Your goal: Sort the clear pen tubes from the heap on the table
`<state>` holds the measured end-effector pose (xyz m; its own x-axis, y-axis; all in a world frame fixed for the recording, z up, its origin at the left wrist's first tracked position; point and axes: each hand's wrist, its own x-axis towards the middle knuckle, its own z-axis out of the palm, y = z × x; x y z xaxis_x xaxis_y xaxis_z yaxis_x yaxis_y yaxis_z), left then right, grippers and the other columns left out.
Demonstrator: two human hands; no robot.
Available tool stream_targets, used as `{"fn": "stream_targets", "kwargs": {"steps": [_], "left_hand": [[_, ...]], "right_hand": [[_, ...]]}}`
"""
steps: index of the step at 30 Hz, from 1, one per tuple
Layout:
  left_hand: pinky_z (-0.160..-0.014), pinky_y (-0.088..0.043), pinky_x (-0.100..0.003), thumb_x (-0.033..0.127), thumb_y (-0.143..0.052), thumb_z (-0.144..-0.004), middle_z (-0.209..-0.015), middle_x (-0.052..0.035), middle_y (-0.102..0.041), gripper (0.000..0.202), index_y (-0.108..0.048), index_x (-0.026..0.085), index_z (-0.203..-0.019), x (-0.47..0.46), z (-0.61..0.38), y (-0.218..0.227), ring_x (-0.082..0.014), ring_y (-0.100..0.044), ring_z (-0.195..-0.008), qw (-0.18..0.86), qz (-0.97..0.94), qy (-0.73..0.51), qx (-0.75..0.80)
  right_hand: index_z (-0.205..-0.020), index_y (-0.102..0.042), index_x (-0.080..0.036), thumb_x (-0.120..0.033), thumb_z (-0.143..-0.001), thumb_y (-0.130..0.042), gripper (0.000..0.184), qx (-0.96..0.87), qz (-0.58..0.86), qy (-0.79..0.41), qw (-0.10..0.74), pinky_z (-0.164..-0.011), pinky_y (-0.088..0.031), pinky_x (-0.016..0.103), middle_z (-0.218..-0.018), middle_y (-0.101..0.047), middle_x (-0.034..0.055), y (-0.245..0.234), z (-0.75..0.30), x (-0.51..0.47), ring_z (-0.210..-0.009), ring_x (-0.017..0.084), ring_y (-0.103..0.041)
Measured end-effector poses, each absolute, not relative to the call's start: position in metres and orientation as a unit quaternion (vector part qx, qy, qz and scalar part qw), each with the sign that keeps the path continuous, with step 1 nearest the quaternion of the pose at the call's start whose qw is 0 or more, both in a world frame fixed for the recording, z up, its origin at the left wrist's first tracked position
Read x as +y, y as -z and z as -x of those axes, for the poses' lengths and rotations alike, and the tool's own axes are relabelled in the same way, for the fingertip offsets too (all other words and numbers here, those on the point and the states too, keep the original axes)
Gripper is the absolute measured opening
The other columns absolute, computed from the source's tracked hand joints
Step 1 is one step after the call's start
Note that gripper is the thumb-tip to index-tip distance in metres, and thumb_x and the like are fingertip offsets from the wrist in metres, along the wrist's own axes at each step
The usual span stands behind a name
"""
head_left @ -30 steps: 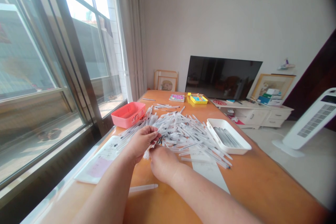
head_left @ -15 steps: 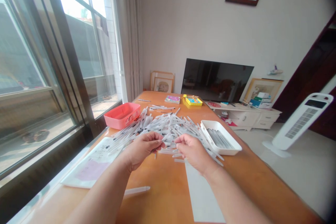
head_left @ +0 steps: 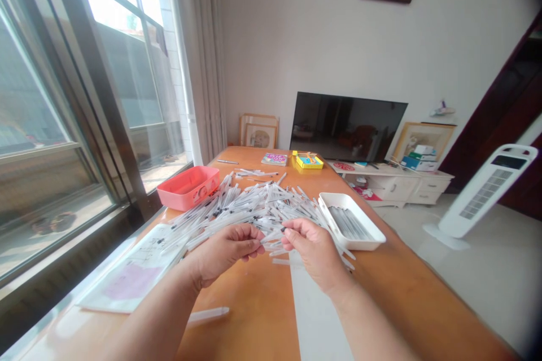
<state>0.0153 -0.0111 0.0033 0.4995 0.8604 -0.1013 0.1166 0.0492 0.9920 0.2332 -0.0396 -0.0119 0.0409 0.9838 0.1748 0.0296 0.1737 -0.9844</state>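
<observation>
My left hand (head_left: 232,248) is closed in a pinch over the near side of a pile of clear plastic pen barrels (head_left: 237,208). Pale plastic shows at its fingertips, but I cannot tell it from the pile behind. Across a small gap, my right hand (head_left: 311,245) pinches a small black pen part (head_left: 283,229) between thumb and fingers. Black bits lie among the barrels. To the right stands a white tray (head_left: 376,240) with a row of grey, slim pens or refills (head_left: 349,223). One loose barrel (head_left: 207,315) lies by my left forearm.
A pink basket (head_left: 182,197) stands left of the pile. A booklet (head_left: 122,276) lies at the left edge, and a white paper strip (head_left: 315,310) runs under my right forearm. Farther back are a colourful book (head_left: 274,159), a yellow box (head_left: 309,163) and a pen (head_left: 227,162).
The small black part now shows plainly at my right fingertips. Both hands stay close together over the pile's near edge. The whole view has shifted slightly.
</observation>
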Motion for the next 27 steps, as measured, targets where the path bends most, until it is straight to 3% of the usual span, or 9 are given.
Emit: {"fn": "stream_targets", "kwargs": {"steps": [19, 27], "left_hand": [[-0.073, -0.044, -0.031, 0.037, -0.073, -0.079, -0.087, -0.0076, -0.072, 0.024, -0.073, 0.018, -0.095, -0.0104, -0.0155, -0.0007, -0.0177, -0.058, -0.074, 0.606, -0.625, -0.301, 0.389], [-0.074, -0.044, -0.031, 0.035, -0.069, -0.083, -0.09, -0.0077, -0.072, 0.023, -0.071, 0.018, -0.099, -0.0089, -0.0137, 0.0036, -0.0169, -0.057, -0.075, 0.6, -0.64, -0.29, 0.383]], "right_hand": [[-0.103, -0.071, -0.017, -0.038, -0.085, -0.064, 0.029, -0.562, 0.477, -0.426, 0.525, -0.072, -0.059, 0.033, -0.087, -0.073, 0.0047, 0.0176, -0.2272, -0.0404, -0.076, 0.018, -0.069], [-0.101, -0.07, -0.017, -0.038, -0.084, -0.066, 0.027, -0.549, 0.47, -0.457, 0.519, -0.074, -0.06, 0.033, -0.092, -0.071, 0.0038, 0.0148, -0.2241, -0.0436, -0.081, 0.017, -0.068]]}}
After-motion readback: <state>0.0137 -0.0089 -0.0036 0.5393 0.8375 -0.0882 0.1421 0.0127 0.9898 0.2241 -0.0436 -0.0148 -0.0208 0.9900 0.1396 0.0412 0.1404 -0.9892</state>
